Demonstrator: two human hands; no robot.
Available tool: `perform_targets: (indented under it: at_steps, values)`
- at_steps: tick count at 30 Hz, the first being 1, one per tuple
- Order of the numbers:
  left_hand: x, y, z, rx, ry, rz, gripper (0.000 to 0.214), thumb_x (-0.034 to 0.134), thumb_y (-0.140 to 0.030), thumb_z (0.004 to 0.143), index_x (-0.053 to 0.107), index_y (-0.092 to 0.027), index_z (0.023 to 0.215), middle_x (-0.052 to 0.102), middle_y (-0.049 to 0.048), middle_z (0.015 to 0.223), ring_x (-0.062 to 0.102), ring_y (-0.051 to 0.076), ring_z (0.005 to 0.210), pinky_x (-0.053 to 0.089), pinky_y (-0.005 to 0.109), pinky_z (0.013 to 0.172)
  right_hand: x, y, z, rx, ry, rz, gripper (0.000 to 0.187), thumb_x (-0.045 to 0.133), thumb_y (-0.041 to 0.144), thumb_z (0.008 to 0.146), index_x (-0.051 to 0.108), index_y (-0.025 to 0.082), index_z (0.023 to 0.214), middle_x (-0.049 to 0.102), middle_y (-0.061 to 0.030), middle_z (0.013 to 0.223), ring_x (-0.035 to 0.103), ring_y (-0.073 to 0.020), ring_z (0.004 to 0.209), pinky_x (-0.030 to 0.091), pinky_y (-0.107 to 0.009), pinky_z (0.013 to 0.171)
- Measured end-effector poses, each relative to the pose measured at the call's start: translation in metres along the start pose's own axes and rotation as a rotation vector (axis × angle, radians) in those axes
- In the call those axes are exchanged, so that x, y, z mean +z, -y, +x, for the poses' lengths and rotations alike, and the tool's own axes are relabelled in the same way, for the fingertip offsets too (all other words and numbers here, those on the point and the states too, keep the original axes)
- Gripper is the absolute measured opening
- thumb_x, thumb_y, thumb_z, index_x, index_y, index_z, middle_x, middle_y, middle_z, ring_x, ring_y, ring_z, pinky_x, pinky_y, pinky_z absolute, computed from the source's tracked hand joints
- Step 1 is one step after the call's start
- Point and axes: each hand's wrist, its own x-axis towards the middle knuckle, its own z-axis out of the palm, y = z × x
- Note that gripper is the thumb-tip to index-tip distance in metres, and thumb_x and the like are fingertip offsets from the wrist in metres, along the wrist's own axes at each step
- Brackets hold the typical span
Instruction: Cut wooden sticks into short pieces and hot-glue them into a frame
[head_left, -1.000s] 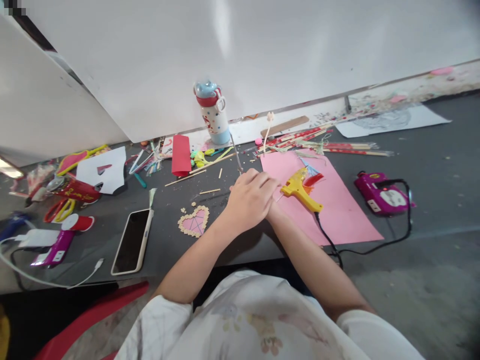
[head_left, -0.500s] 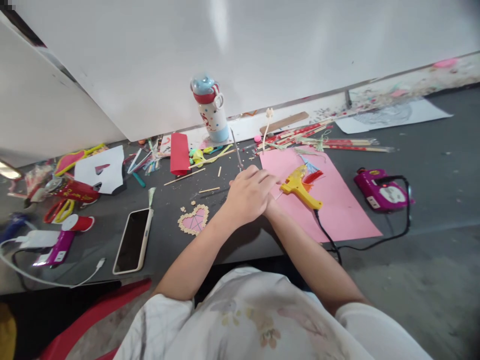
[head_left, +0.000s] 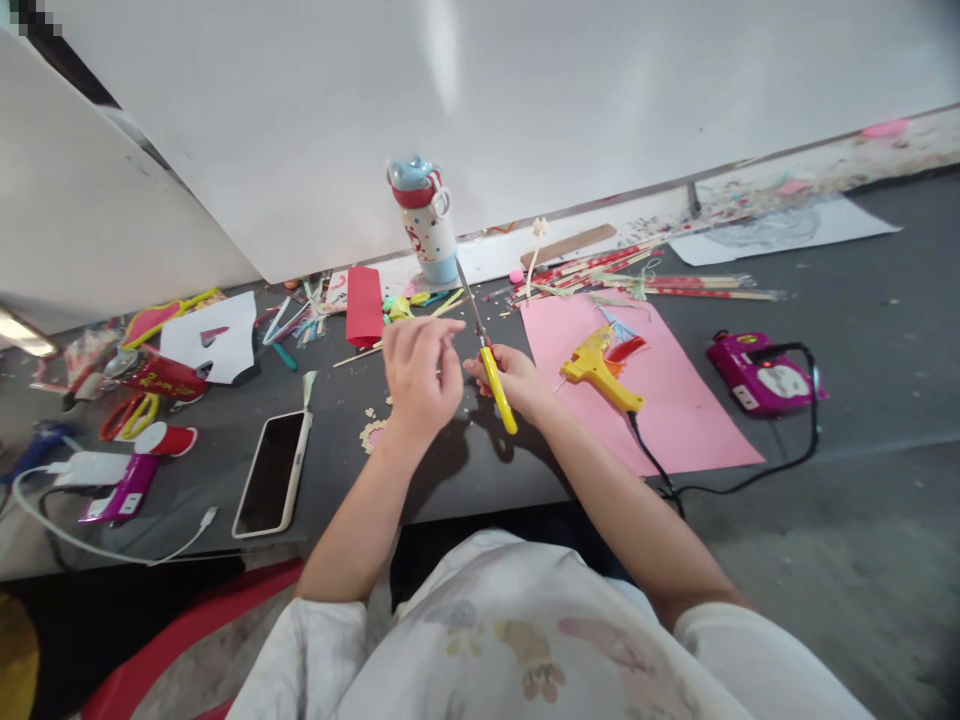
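Note:
My right hand is closed around a pair of scissors with a yellow handle, held edge-on above the dark table. The slim metal blades point away toward the water bottle. Just to the left, my left hand hovers with its fingers loosely bent and the thumb apart, and I see nothing in it. It partly covers a small heart edged with pale beads. Right of the scissors, a yellow glue gun lies on a pink sheet.
A phone lies at the left, near a red thread spool, another pair of scissors and a white cable. Red-wrapped sticks lie along the back. The glue gun's cord runs to a purple power unit.
My left hand has come off the right hand and moved left over the heart, baring the yellow scissors handle. The right hand still holds the scissors.

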Motion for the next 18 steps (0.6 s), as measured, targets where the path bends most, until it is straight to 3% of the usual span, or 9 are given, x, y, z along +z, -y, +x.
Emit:
perform_targets:
  at_steps: [4, 9, 12, 15, 18]
  values:
    - [-0.007, 0.029, -0.003, -0.046, 0.040, 0.129, 0.021, 0.045, -0.020, 0.090, 0.059, -0.017, 0.106, 0.064, 0.0100, 0.102, 0.057, 0.021, 0.101, 0.041, 0.036, 0.094, 0.002, 0.001, -0.004, -0.005, 0.023, 0.044, 0.032, 0.067, 0.045, 0.068, 0.052, 0.018, 0.077, 0.048, 0.0059, 0.061, 0.042, -0.0086, 0.055, 0.033, -0.023, 0.052]
    - [-0.008, 0.043, -0.010, 0.000, 0.171, 0.104, 0.015, 0.049, -0.018, 0.089, 0.059, -0.018, 0.100, 0.067, 0.0061, 0.090, 0.063, 0.016, 0.085, 0.047, 0.026, 0.076, 0.000, 0.010, -0.010, -0.084, -0.012, -0.072, 0.030, 0.071, 0.038, 0.062, 0.052, 0.019, 0.077, 0.052, 0.0049, 0.064, 0.044, -0.0093, 0.056, 0.035, -0.024, 0.054]
    - [-0.007, 0.048, -0.015, 0.038, 0.144, 0.063, 0.011, 0.055, -0.016, 0.086, 0.059, -0.019, 0.095, 0.068, 0.0031, 0.084, 0.063, 0.013, 0.076, 0.047, 0.022, 0.068, 0.000, 0.011, -0.011, -0.106, -0.038, -0.171, 0.029, 0.070, 0.038, 0.063, 0.052, 0.019, 0.076, 0.054, 0.0042, 0.063, 0.045, -0.0096, 0.055, 0.035, -0.024, 0.055]
    - [-0.005, 0.053, -0.022, 0.035, 0.063, 0.007, 0.010, 0.055, -0.012, 0.086, 0.060, -0.020, 0.089, 0.068, 0.0005, 0.078, 0.063, 0.011, 0.073, 0.048, 0.021, 0.069, 0.000, 0.012, -0.014, -0.114, -0.046, -0.260, 0.030, 0.068, 0.042, 0.064, 0.054, 0.019, 0.077, 0.054, 0.0038, 0.063, 0.046, -0.0103, 0.054, 0.035, -0.025, 0.056]
    - [-0.004, 0.057, -0.027, 0.024, 0.057, 0.004, 0.013, 0.051, -0.012, 0.086, 0.060, -0.020, 0.088, 0.068, -0.0001, 0.077, 0.064, 0.011, 0.073, 0.049, 0.021, 0.070, 0.000, 0.014, -0.016, -0.114, -0.026, -0.342, 0.034, 0.067, 0.047, 0.066, 0.055, 0.019, 0.079, 0.056, 0.0030, 0.063, 0.048, -0.0115, 0.055, 0.035, -0.026, 0.057]
